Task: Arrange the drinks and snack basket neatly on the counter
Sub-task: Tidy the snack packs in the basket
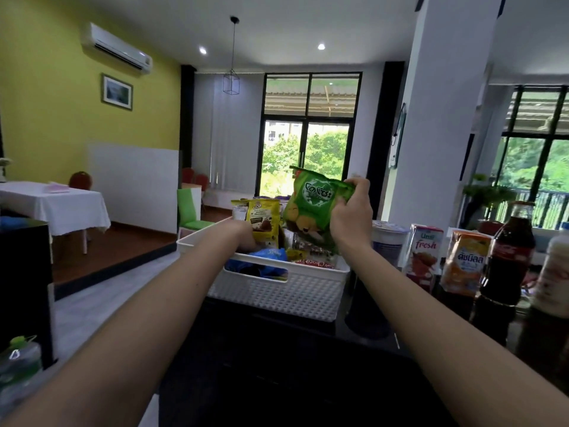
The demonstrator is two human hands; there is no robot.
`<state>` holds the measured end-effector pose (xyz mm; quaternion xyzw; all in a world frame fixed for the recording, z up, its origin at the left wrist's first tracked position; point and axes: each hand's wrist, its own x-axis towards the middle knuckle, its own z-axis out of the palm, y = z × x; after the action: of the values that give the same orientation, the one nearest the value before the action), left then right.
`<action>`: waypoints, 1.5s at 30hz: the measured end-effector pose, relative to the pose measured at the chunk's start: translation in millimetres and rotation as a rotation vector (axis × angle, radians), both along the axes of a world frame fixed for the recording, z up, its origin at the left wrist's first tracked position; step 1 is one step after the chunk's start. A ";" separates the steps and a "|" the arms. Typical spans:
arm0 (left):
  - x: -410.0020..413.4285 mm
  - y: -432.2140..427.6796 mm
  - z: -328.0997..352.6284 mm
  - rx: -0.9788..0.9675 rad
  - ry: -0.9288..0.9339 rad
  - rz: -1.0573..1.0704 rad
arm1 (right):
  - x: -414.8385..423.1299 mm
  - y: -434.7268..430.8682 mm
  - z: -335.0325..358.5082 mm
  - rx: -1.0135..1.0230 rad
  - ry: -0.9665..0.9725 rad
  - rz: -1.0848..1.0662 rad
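Right hand (351, 214) pinching the green bag (311, 204) at its two-o'clock corner should seat it upright in the basket (277, 291); left hand (243, 235) fingers are hidden.

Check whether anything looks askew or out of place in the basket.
Yes. The green bag is not in the basket: the right hand holds it tilted above. Inside, the snacks lie jumbled, and the Choco Pie pack shows its print upside down. Nothing looks spilled.
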<state>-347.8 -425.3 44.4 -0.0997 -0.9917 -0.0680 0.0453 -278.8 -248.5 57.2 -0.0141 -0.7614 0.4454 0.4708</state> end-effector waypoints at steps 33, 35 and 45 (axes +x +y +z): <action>-8.6 -2.4 -1.8 0.236 0.216 -0.078 | -18.3 -6.6 -8.8 1.086 -0.881 -0.183; -4.4 -2.1 -0.7 0.274 0.231 -0.063 | -18.1 -6.5 -9.0 1.074 -0.847 -0.162; 4.0 -25.3 16.4 0.051 0.096 -0.114 | 5.5 -25.2 8.0 0.998 -0.539 -0.040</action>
<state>-343.9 -450.6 60.8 -0.1581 -0.9790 -0.0911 0.0913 -273.3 -273.7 65.2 0.0826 -0.9726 0.0033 0.2174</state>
